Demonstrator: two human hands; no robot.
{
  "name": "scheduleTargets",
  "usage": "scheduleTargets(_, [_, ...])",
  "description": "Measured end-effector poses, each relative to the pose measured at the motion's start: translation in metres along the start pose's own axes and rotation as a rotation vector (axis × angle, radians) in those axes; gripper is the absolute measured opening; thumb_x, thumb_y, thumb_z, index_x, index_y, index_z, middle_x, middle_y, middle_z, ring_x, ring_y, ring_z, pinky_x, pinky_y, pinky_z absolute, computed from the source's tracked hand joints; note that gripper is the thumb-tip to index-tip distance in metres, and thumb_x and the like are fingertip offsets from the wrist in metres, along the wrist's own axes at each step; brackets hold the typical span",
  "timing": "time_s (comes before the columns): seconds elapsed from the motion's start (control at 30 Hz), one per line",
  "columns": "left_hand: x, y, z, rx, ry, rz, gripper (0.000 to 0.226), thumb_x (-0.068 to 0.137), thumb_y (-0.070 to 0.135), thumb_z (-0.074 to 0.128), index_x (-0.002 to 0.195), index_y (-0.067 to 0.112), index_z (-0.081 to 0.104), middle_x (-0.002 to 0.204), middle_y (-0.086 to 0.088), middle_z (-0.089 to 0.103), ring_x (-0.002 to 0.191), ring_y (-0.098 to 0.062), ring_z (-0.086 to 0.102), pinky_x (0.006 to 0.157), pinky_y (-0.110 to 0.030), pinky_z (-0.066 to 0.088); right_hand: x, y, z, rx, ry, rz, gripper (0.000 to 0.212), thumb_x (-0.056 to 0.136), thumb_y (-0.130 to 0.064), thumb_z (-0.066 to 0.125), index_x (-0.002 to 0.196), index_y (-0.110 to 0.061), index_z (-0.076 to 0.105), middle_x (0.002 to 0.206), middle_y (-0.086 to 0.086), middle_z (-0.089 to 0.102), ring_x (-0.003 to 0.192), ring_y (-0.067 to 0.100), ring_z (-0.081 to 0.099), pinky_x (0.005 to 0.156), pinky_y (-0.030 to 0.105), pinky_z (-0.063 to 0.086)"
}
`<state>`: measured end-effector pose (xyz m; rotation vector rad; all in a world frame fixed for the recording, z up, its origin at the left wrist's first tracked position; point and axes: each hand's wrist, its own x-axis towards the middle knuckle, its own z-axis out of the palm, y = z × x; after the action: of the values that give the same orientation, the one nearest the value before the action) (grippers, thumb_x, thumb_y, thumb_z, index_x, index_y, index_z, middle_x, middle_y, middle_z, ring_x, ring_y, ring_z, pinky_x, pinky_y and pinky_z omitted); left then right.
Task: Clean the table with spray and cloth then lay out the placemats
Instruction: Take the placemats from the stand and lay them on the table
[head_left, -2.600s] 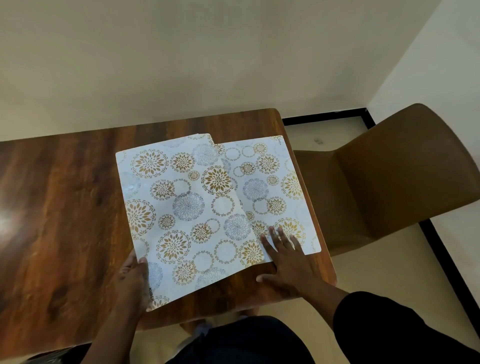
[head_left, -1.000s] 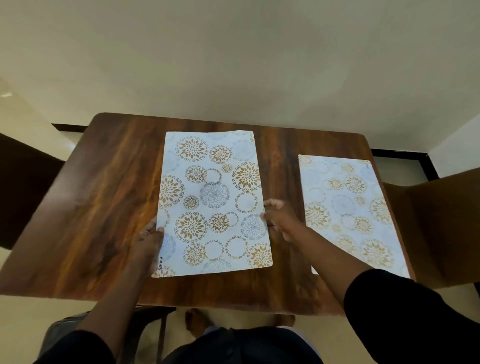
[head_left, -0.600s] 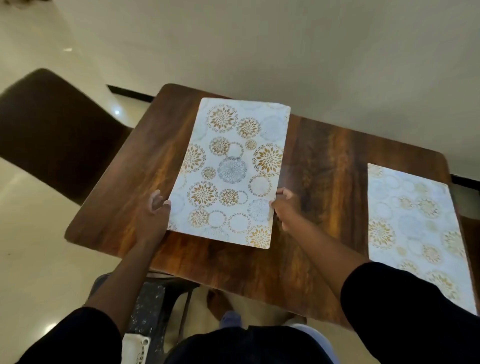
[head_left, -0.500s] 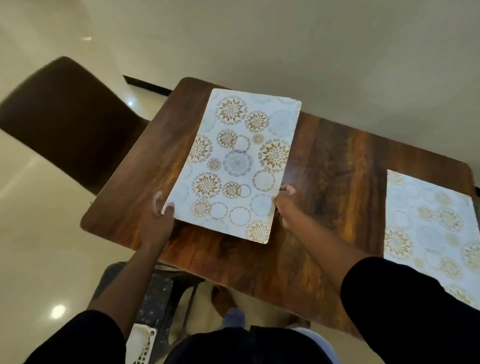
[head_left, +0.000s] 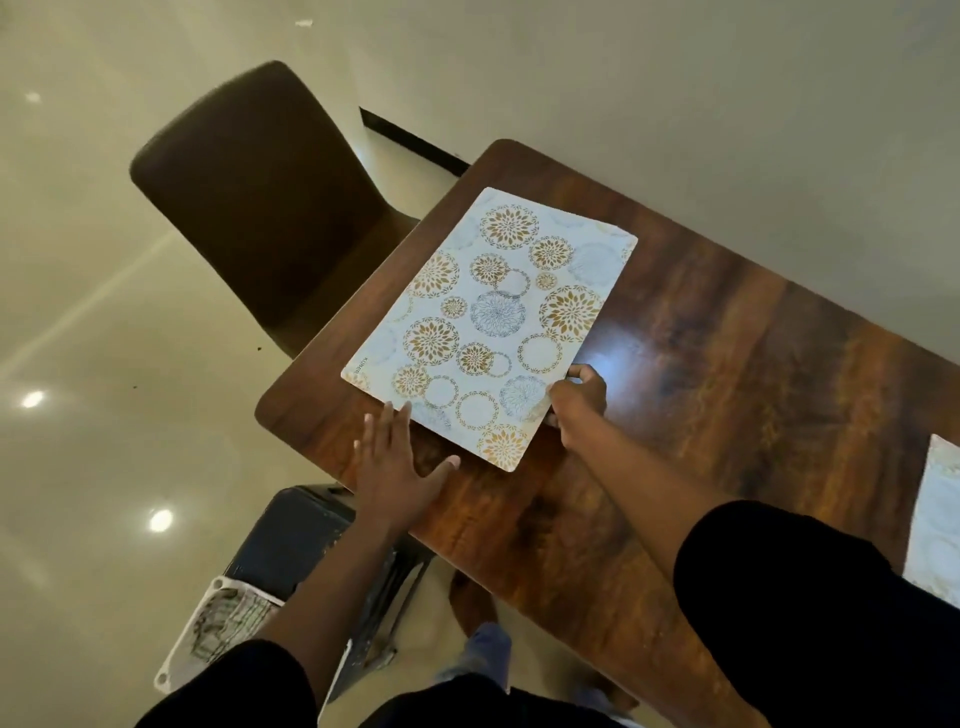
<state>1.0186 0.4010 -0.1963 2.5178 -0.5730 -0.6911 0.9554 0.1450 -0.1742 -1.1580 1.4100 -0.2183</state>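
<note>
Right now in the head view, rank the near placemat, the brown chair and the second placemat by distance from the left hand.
1. Near placemat: touching the left hand's fingertips, just ahead.
2. Brown chair: beyond the table's left end.
3. Second placemat: far right edge, partly hidden.

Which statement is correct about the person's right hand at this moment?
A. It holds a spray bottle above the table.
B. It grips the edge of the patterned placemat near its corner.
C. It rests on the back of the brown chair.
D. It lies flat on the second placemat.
B: the right hand has its fingers curled on the edge of the placemat, which lies at the left end of the table.
</note>
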Motion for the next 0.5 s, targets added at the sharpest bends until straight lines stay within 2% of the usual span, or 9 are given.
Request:
scheduleTargets(0.13, [0.01, -0.005, 0.0, 0.085, -0.021, -0.005, 0.127, 0.076, 0.093, 0.044, 0.177, 0.028, 0.001, 0.185, 0.0, -0.015, 0.169, -0.028, -0.023, 0.133, -0.053, -0.016, 0.001, 0.002, 0.026, -0.036, -0.035, 0.02, 0.022, 0.095, 0.001, 0.052, 0.104, -0.019, 0.054, 0.094, -0.003, 0.061, 0.088, 0.021, 0.064, 0.082, 0.053, 0.062])
scheduleTargets(0.17, [0.013, -0.006, 0.0, 0.094, -0.018, -0.005, 0.129, 0.075, 0.094, 0.044, 0.177, 0.029, -0.001, 0.185, 0.001, -0.017, 0.169, -0.028, -0.024, 0.133, -0.053, -0.018, 0.001, 0.001, 0.032, -0.045, -0.043, 0.017, 0.024, 0.095, 0.002, 0.053, 0.104, -0.02, 0.052, 0.094, -0.005, 0.059, 0.09, 0.022, 0.064, 0.08, 0.052, 0.062])
scheduleTargets(0.23, [0.018, -0.009, 0.0, 0.115, -0.025, -0.01, 0.13, 0.074, 0.096, 0.042, 0.177, 0.03, -0.003, 0.184, 0.001, -0.02, 0.168, -0.028, -0.027, 0.133, -0.053, -0.02, -0.001, 0.001, 0.04, -0.045, -0.062, 0.001, 0.035, 0.094, 0.004, 0.055, 0.116, -0.022, 0.047, 0.097, -0.008, 0.056, 0.09, 0.018, 0.063, 0.067, 0.041, 0.064])
scheduleTargets(0.3, [0.023, -0.012, 0.002, 0.14, -0.044, -0.025, 0.132, 0.072, 0.097, 0.039, 0.176, 0.031, -0.006, 0.183, 0.001, -0.024, 0.166, -0.029, -0.03, 0.134, -0.054, -0.02, -0.004, 0.0, 0.046, -0.077, -0.089, -0.008, 0.06, 0.094, 0.005, 0.055, 0.14, -0.028, 0.036, 0.109, -0.004, 0.058, 0.097, 0.021, 0.065, 0.055, 0.032, 0.061])
scheduleTargets(0.37, [0.028, -0.014, 0.003, 0.178, -0.049, -0.033, 0.132, 0.071, 0.098, 0.038, 0.176, 0.033, -0.009, 0.182, 0.002, -0.028, 0.165, -0.031, -0.033, 0.132, -0.056, -0.023, -0.003, 0.0, 0.048, -0.128, -0.118, -0.017, 0.08, 0.095, 0.004, 0.056, 0.153, -0.039, 0.021, 0.127, 0.002, 0.055, 0.105, 0.025, 0.064, 0.053, 0.029, 0.06])
scheduleTargets(0.5, [0.031, -0.011, 0.004, 0.248, -0.056, -0.041, 0.133, 0.07, 0.097, 0.039, 0.175, 0.032, -0.012, 0.18, 0.0, -0.032, 0.162, -0.035, -0.038, 0.122, -0.055, -0.034, 0.004, -0.005, 0.045, -0.219, -0.162, -0.044, 0.088, 0.096, 0.001, 0.06, 0.158, -0.04, 0.014, 0.144, 0.005, 0.047, 0.097, 0.019, 0.061, 0.056, 0.028, 0.06])
